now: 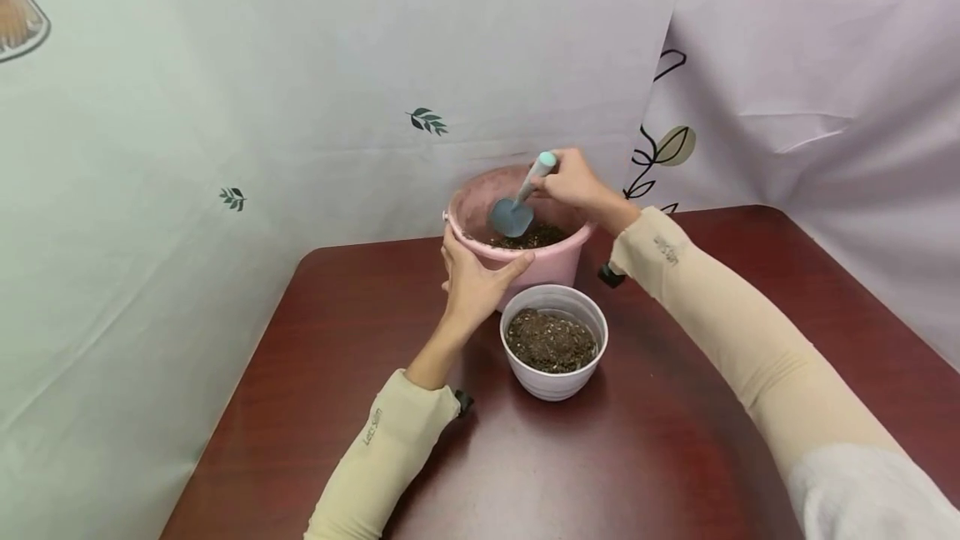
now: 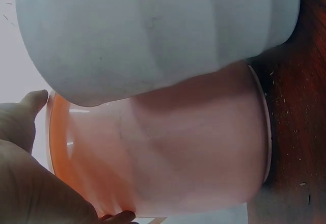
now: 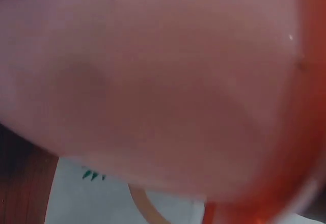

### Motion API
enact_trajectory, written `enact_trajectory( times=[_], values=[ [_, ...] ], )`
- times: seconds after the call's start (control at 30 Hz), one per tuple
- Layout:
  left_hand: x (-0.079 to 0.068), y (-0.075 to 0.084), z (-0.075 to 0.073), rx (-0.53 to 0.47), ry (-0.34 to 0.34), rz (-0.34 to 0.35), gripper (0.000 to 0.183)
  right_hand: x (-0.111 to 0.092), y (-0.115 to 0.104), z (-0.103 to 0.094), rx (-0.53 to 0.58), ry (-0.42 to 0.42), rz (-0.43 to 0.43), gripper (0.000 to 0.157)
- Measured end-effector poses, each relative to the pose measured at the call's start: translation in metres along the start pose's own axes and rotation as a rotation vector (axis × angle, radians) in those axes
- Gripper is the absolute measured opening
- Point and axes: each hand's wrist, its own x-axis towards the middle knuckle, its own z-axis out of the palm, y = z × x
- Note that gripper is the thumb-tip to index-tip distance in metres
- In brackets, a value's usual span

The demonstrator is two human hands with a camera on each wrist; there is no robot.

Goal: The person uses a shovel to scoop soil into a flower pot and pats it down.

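In the head view, soil (image 1: pixel 546 237) is apparently being scooped from the pink bucket (image 1: pixel 551 267), set at the far side of the table (image 1: pixel 360 323). Its rim is held at the left by the left hand (image 1: pixel 474 277); a small shovel (image 1: pixel 512 219) is gripped by the right hand (image 1: pixel 573 180). A steady, level blade would be called for next. More soil is contained in the white pot (image 1: pixel 552 386), just nearer. In the left wrist view, the bucket's side is spanned by thumb and fingers. In the right wrist view, mostly blurred bucket wall is shown; the right grip cannot be told there
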Motion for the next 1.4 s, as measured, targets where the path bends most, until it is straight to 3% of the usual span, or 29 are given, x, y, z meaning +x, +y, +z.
enact_trajectory(
  times=[0.2,0.33,0.67,0.93,1.2,1.4],
  values=[
    [0.0,0.001,0.001,0.03,0.002,-0.013,0.128,0.009,0.006,0.009,-0.305,-0.11,-0.016,0.021],
    [0.0,0.002,-0.001,0.046,-0.002,-0.01,0.128,0.01,0.007,0.009,-0.462,-0.133,-0.04,0.019],
    [0.004,0.001,-0.007,0.095,0.0,0.009,0.128,0.011,0.003,0.014,-0.6,-0.126,-0.083,0.027],
    [0.003,0.002,-0.007,0.107,-0.012,0.013,0.128,0.009,0.001,0.013,-0.6,-0.187,-0.099,0.021],
    [0.002,0.004,-0.006,0.12,-0.012,0.001,0.127,0.008,0.003,0.011,-0.512,-0.187,-0.049,0.026],
    [0.001,0.004,-0.005,0.121,-0.006,0.013,0.128,0.006,0.002,0.011,-0.466,-0.173,-0.068,0.028]
  ],
)
